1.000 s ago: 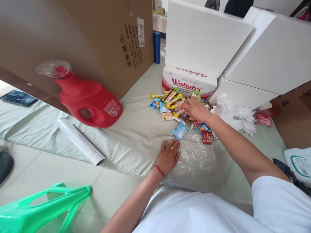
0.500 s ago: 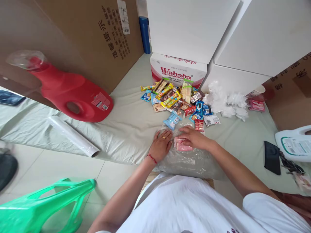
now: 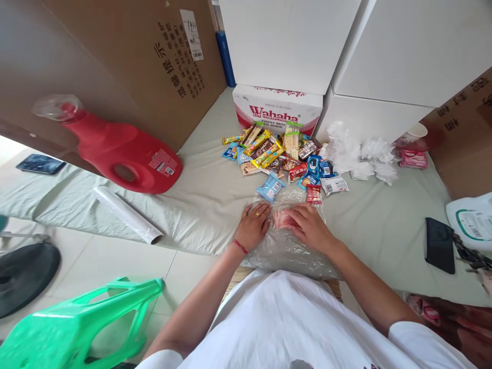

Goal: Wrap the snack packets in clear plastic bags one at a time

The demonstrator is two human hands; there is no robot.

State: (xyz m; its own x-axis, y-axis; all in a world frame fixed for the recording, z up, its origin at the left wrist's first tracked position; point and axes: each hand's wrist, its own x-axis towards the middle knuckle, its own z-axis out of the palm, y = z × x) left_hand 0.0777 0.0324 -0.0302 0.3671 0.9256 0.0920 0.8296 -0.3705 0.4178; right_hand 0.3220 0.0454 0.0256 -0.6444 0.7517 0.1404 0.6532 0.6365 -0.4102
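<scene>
Apparently a room in a home, large red handled bottle at left, green plastic stool on pale floor tiles at lower left, cloth-covered surface across the middle, tall cardboard box at upper left

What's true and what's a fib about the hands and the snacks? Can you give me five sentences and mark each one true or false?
1. The left hand has a red bracelet at its wrist. True.
2. The left hand is squeezed into a fist. False: it lies open, palm down.
3. The right hand is touching a pink pack. True.
4. The snack pile is in front of the Wahaha box. True.
5. The pink pack is on top of the snack pile. False: it is on the see-through plastic, apart from the pile.
</scene>
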